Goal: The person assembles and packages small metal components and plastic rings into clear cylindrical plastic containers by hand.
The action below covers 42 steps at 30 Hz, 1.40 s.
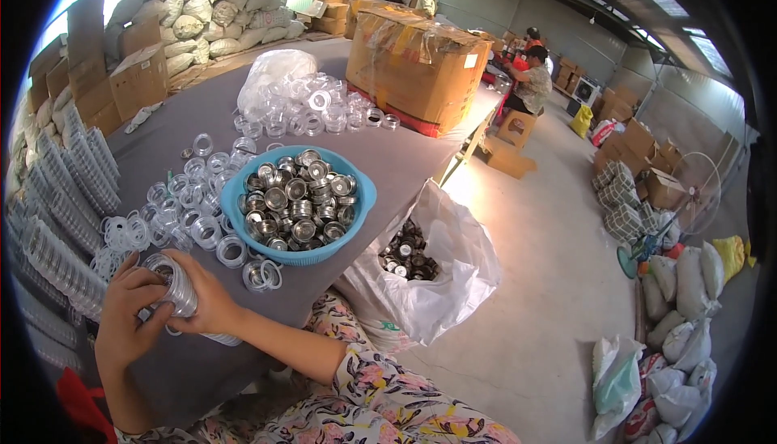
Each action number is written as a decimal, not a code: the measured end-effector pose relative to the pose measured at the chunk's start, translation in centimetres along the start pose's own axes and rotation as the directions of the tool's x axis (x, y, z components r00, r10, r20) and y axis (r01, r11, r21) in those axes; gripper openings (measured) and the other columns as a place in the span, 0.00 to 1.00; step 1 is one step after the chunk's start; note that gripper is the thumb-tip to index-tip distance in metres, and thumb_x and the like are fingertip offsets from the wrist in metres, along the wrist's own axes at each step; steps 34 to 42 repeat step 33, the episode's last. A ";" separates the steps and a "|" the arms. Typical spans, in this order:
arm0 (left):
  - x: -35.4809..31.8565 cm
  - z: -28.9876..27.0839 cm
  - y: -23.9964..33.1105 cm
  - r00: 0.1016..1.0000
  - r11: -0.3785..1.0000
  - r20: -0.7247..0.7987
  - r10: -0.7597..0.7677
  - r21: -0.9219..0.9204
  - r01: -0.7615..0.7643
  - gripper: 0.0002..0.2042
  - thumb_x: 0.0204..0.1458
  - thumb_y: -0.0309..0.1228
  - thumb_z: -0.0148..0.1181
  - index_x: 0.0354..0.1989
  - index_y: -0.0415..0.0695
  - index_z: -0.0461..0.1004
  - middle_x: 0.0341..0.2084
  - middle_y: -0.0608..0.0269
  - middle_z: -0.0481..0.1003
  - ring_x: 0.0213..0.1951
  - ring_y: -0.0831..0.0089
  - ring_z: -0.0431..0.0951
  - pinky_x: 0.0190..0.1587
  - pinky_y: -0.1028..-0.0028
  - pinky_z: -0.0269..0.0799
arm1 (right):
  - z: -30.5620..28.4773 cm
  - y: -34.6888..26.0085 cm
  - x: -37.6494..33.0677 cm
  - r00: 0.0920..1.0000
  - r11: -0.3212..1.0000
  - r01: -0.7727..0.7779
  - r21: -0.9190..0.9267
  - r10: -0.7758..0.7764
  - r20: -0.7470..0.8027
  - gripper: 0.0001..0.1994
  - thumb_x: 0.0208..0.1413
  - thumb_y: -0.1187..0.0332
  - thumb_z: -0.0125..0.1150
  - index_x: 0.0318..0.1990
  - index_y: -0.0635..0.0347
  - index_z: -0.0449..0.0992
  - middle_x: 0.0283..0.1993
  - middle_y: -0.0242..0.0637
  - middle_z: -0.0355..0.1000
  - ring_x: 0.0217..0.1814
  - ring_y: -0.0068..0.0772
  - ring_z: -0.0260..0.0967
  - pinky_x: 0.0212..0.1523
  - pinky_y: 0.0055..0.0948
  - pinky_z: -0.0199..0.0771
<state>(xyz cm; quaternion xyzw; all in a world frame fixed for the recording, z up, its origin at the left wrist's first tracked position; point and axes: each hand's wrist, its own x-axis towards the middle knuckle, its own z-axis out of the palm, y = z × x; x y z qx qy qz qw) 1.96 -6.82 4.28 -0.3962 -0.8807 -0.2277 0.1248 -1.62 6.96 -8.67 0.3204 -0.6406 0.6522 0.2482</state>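
Both my hands are closed round a short stack of clear plastic rings [180, 284] at the table's near left edge. My left hand [125, 314] grips it from the left, thumb and fingers bent against it. From the other side my right hand [212, 297] wraps round it; its palm hides part of the stack. More clear rings show below my right wrist. Loose clear rings [206, 232] lie beyond my hands, beside thin white rings [125, 233]. A blue plastic basin [369, 201] full of shiny metal caps [301, 209] stands to the right.
Tall rows of stacked clear rings [69, 258] line the left. A big taped carton [413, 67] and a heap of clear rings [316, 100] sit farther back. An open white sack [457, 258] of metal caps stands beside the table. Other people work in the background.
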 end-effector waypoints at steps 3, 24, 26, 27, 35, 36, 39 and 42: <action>-0.3 0.8 -0.2 0.995 0.999 -0.093 0.033 0.025 -0.030 0.09 0.34 0.27 0.61 0.27 0.41 0.72 0.27 0.58 0.72 0.36 0.56 0.73 0.58 0.51 0.56 | -0.1 0.2 0.1 0.999 1.000 -0.009 0.019 0.008 0.033 0.44 0.33 0.64 0.69 0.61 0.62 0.52 0.56 0.54 0.60 0.58 0.56 0.60 0.56 0.41 0.61; 0.5 1.3 0.3 0.991 0.997 -0.128 0.024 -0.073 -0.033 0.09 0.33 0.24 0.61 0.25 0.39 0.69 0.24 0.56 0.67 0.32 0.55 0.68 0.40 0.61 0.62 | -0.4 0.4 -0.1 1.000 0.999 -0.002 0.033 0.002 0.003 0.45 0.30 0.65 0.68 0.61 0.60 0.53 0.54 0.50 0.63 0.55 0.52 0.64 0.53 0.38 0.64; -0.6 2.3 -1.0 0.983 0.996 -0.183 0.021 -0.083 -0.037 0.09 0.34 0.23 0.61 0.26 0.39 0.69 0.24 0.55 0.67 0.33 0.54 0.68 0.41 0.61 0.63 | -0.1 0.6 0.1 1.000 0.997 -0.026 0.073 0.024 0.018 0.44 0.31 0.65 0.68 0.61 0.61 0.53 0.54 0.50 0.63 0.55 0.51 0.64 0.53 0.38 0.64; -1.2 2.9 -1.2 0.971 0.994 -0.237 0.014 -0.100 -0.039 0.09 0.35 0.23 0.60 0.26 0.39 0.69 0.25 0.55 0.67 0.35 0.54 0.68 0.43 0.61 0.63 | 0.3 0.6 0.1 1.000 0.999 0.020 0.032 -0.019 -0.009 0.44 0.31 0.65 0.68 0.61 0.61 0.53 0.53 0.50 0.63 0.55 0.51 0.64 0.54 0.38 0.63; -2.1 4.0 -0.5 0.927 0.997 -0.373 -0.032 0.051 0.055 0.09 0.40 0.26 0.59 0.30 0.40 0.69 0.33 0.51 0.68 0.40 0.52 0.69 0.51 0.60 0.62 | 0.0 0.6 0.2 0.999 0.998 0.013 0.068 -0.016 0.049 0.44 0.32 0.70 0.66 0.62 0.59 0.52 0.57 0.53 0.60 0.60 0.55 0.58 0.59 0.41 0.58; -2.1 4.0 -0.5 0.927 0.997 -0.373 -0.032 0.051 0.055 0.09 0.40 0.26 0.59 0.30 0.40 0.69 0.33 0.51 0.68 0.40 0.52 0.69 0.51 0.60 0.62 | 0.0 0.6 0.2 0.999 0.998 0.013 0.068 -0.016 0.049 0.44 0.32 0.70 0.66 0.62 0.59 0.52 0.57 0.53 0.60 0.60 0.55 0.58 0.59 0.41 0.58; -2.1 4.0 -0.5 0.927 0.997 -0.373 -0.032 0.051 0.055 0.09 0.40 0.26 0.59 0.30 0.40 0.69 0.33 0.51 0.68 0.40 0.52 0.69 0.51 0.60 0.62 | 0.0 0.6 0.2 0.999 0.998 0.013 0.068 -0.016 0.049 0.44 0.32 0.70 0.66 0.62 0.59 0.52 0.57 0.53 0.60 0.60 0.55 0.58 0.59 0.41 0.58; -2.1 4.0 -0.5 0.927 0.997 -0.373 -0.032 0.051 0.055 0.09 0.40 0.26 0.59 0.30 0.40 0.69 0.33 0.51 0.68 0.40 0.52 0.69 0.51 0.60 0.62 | 0.0 0.6 0.2 0.999 0.998 0.013 0.068 -0.016 0.049 0.44 0.32 0.70 0.66 0.62 0.59 0.52 0.57 0.53 0.60 0.60 0.55 0.58 0.59 0.41 0.58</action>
